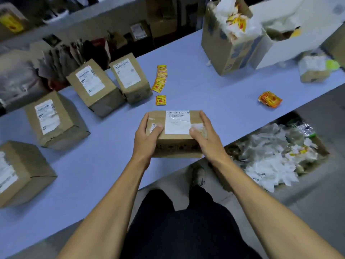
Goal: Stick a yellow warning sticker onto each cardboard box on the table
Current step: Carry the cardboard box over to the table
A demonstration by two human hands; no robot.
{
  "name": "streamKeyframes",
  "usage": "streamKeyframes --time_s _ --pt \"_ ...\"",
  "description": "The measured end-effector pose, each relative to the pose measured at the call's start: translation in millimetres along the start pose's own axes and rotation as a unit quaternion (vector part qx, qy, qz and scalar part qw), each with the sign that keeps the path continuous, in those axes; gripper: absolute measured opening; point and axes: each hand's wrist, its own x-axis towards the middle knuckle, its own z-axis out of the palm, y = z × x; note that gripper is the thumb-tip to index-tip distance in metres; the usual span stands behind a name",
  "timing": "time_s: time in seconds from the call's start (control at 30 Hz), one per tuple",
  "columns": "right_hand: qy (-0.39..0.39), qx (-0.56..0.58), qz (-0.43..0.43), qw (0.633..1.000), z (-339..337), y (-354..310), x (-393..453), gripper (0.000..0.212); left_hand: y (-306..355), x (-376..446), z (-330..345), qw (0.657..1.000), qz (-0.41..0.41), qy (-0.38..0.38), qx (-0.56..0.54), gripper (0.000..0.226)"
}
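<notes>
four labelled boxes (56, 118) left, sticker stacks (160, 77) beyond held box (175, 131)

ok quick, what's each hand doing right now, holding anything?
Left hand: grips the left end of the cardboard box, thumb on top.
Right hand: grips the right end of the same box, thumb on top.

Five sealed cardboard boxes (175, 133); three sticker piles (160, 78); two open cartons (226, 40)
</notes>
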Motion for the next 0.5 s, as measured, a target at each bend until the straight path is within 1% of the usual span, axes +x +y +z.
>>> streamKeyframes --time_s 0.1,0.23,0.37,0.5 --pt "-0.057 -0.053 -0.005 0.997 0.5 -6.9 26.3 0.072 -2.5 4.8 -1.7 0.998 -0.011 0.057 0.003 0.058" --pt "-0.11 -0.095 -0.02 0.989 18.2 -15.8 53.6 0.08 -15.6 10.9 -13.2 0.996 -0.03 0.086 -0.001 0.059" --pt "-0.134 -0.129 -0.053 0.981 40.0 -19.7 78.9 0.085 -24.9 21.6 -25.4 0.992 -0.029 0.117 -0.035 0.061" --pt "-0.153 -0.169 -0.075 0.971 61.4 -21.3 100.0 0.083 -36.5 41.1 -37.9 0.987 -0.039 0.138 -0.067 0.063"
